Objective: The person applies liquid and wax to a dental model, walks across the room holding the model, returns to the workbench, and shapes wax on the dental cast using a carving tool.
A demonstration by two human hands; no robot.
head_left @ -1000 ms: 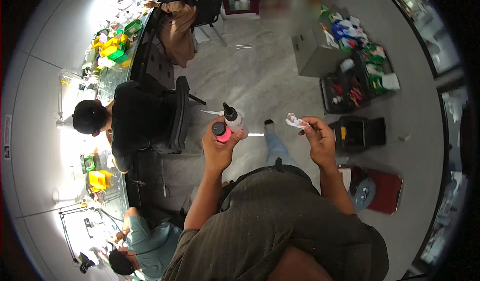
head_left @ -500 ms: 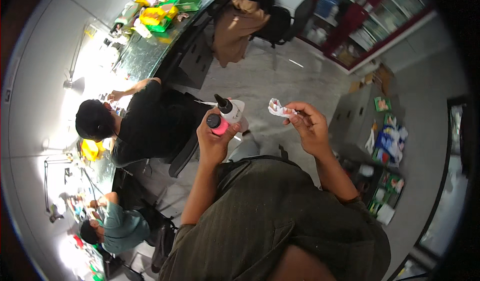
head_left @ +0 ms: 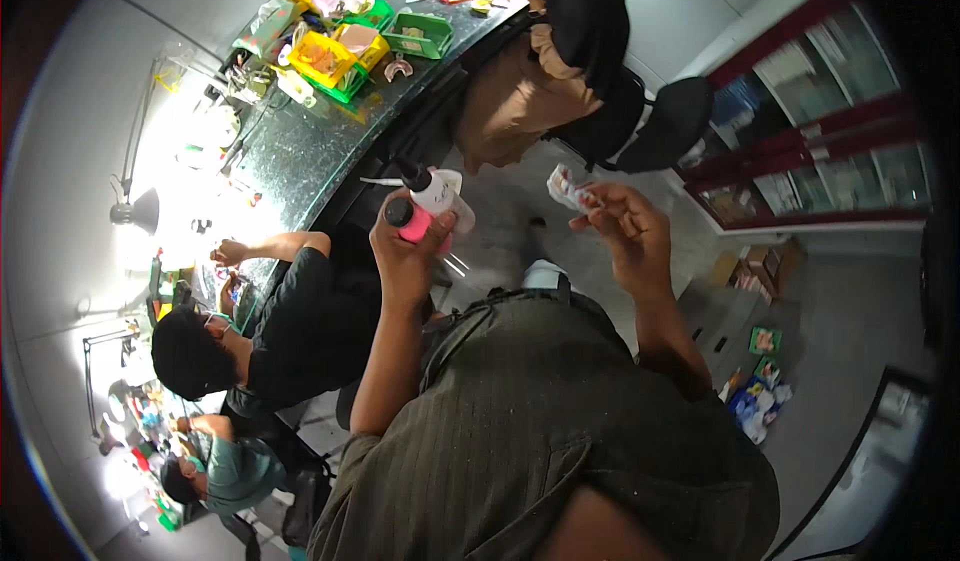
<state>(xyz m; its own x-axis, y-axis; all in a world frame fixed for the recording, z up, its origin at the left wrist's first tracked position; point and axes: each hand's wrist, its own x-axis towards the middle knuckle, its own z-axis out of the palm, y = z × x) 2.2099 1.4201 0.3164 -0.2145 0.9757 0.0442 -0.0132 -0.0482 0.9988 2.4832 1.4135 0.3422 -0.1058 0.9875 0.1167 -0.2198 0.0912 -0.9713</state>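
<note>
White bottle (head_left: pixel 437 195) in the left hand (head_left: pixel 404 261) bears dark writing.

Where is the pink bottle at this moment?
In the head view, the pink bottle is left of centre, held in the left hand beside the black-tipped whitish bottle.
</note>
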